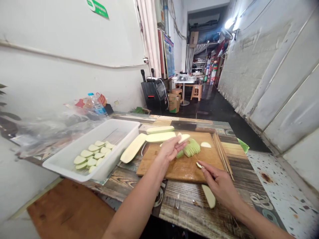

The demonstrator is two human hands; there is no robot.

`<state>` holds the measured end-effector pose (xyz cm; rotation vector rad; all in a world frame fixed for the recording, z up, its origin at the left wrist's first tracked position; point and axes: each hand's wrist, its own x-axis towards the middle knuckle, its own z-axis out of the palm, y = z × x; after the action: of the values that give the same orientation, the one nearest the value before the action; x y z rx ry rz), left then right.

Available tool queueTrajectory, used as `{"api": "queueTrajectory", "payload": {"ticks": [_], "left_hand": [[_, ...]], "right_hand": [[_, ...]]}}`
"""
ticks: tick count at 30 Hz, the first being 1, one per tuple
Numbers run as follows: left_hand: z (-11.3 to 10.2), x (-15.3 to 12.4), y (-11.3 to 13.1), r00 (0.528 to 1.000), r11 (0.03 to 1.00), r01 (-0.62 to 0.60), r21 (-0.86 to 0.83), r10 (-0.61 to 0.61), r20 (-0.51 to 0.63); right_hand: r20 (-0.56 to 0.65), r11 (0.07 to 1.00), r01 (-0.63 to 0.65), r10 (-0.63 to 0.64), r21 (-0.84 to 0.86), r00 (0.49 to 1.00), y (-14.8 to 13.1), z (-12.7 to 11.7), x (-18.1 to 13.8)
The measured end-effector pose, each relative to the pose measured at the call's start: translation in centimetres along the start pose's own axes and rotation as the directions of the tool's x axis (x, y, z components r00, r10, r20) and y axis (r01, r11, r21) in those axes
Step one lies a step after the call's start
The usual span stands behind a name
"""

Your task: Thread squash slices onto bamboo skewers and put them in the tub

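My left hand (172, 148) is above the cutting board (159, 162), its fingers closed on a pale vegetable slice (184, 138). Lower and to the right, my right hand (216, 181) pinches a thin bamboo skewer, with a small green-edged slice (198, 165) at the fingertips. Between the hands, a fanned pile of green slices (192, 148) lies on the board. One half-round piece (205, 145) rests near the board's far right, and a longer offcut (208, 196) sits on the table by my right hand. A bundle of bamboo skewers (223, 154) lies along the board's right edge.
At left stands a white plastic tub (59, 163) holding several skewered-looking slices (91, 154). Long halved pieces of the vegetable (133, 149) lie between tub and board. Behind the tub are plastic bags (54, 127) and a water bottle (98, 105). A black speaker (155, 94) stands beyond the table.
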<state>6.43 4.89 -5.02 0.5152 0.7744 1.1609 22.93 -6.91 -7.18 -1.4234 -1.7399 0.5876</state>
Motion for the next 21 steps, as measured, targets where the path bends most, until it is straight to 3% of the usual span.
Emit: {"api": "queueTrajectory", "payload": {"ticks": [9, 21], "left_hand": [[0.23, -0.28, -0.01, 1.0, 0.999, -0.005, 0.05, 0.005, -0.01], [0.22, -0.35, -0.76, 0.997, 0.99, -0.024, 0.142, 0.014, 0.074]], "right_hand": [[-0.002, 1.0, -0.014, 0.014, 0.005, 1.0, 0.16, 0.18, -0.02], [-0.021, 0.994, -0.06, 0.062, 0.091, 0.998, -0.62, 0.21, 0.14]]}}
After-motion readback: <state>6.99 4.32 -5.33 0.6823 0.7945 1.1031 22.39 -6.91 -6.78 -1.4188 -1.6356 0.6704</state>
